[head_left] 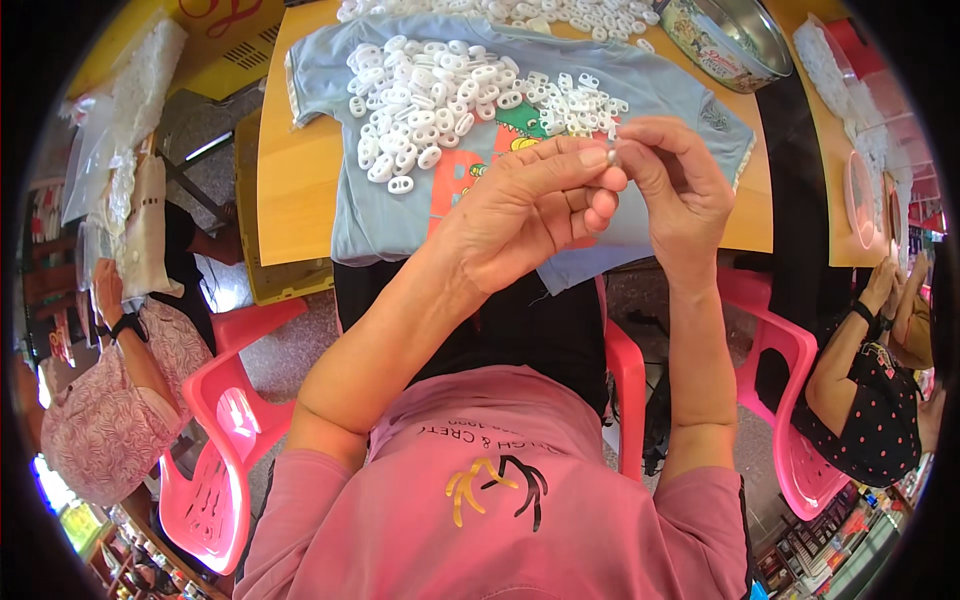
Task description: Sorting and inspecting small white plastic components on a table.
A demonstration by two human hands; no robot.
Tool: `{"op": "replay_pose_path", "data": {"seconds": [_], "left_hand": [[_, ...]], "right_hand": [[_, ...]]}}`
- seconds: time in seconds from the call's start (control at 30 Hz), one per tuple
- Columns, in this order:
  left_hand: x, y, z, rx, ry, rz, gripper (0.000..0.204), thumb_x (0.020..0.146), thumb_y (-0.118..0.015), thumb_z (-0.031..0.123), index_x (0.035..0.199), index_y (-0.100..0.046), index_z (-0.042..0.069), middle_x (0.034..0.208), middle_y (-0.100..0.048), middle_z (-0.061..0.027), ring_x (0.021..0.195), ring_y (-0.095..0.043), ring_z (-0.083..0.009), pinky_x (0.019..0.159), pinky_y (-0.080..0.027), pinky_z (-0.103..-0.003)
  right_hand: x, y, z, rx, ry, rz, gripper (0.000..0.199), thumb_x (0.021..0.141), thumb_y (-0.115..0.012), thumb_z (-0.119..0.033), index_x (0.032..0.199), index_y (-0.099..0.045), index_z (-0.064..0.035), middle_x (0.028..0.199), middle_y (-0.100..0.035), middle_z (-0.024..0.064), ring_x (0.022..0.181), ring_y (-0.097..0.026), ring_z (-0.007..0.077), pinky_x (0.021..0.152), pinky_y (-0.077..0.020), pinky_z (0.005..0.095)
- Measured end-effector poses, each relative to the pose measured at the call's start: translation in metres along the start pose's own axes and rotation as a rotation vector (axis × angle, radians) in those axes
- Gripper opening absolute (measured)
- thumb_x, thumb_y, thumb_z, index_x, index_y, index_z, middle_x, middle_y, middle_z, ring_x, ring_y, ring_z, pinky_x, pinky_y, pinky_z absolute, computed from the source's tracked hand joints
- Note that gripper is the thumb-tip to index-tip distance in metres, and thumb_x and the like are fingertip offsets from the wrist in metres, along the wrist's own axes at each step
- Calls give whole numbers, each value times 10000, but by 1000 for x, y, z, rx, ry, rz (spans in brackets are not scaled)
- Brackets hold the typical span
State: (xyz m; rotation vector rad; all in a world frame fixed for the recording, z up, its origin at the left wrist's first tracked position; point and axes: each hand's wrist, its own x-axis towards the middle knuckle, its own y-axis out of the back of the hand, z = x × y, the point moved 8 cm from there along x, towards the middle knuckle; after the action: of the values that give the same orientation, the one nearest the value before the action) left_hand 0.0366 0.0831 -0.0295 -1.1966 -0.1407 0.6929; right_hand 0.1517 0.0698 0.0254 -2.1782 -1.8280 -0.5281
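Note:
Over a light blue T-shirt (380, 232) spread on the table, my two hands meet. My left hand (535, 200) pinches a small white plastic piece (611, 157) between thumb and forefinger, its other fingers curled. My right hand (685, 195) closes thumb and forefinger on the same spot from the other side. Most of the piece is hidden by the fingertips. Just beyond lies a heap of white oval two-hole plastic pieces (410, 105). Smaller white two-hole pieces (572, 100) lie right of that heap, near my fingertips.
More white pieces (530, 12) are strewn along the far side of the wooden table (300, 190). A round tin (725, 45) stands at the back right. Pink chairs (228, 430) flank me. One person (120, 400) sits at left, another (870, 400) at right. A yellow crate (262, 215) is left of the table.

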Motion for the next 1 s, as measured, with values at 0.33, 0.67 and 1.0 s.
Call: {"op": "replay_pose_path", "data": {"seconds": [0.33,0.67,1.0], "left_hand": [[-8,-1,17,287,-363,193,203,911,-656,172,1016,-616,3,875,-658,-62,754,-624,-119,637,-485,-219],[-19,-7,34,562,-521,220,176,914,-649,152,988,-625,-7,844,-649,-37,740,-578,-71,655,-469,-205],[-21,-12,32,592,-513,144,188,929,-634,150,1010,-606,-17,856,-666,-54,743,-596,-71,627,-465,-198]], "right_hand": [[-6,-8,-1,-57,-57,226,106,885,-648,-4,984,-632,30,916,-665,57,809,-618,83,710,-510,211],[-12,-10,13,341,-337,157,175,940,-607,-138,1053,-646,-10,975,-668,60,757,-581,99,682,-495,266],[-17,-16,19,407,-446,119,193,965,-573,-182,1045,-636,-18,984,-651,51,776,-578,110,683,-473,270]]}}
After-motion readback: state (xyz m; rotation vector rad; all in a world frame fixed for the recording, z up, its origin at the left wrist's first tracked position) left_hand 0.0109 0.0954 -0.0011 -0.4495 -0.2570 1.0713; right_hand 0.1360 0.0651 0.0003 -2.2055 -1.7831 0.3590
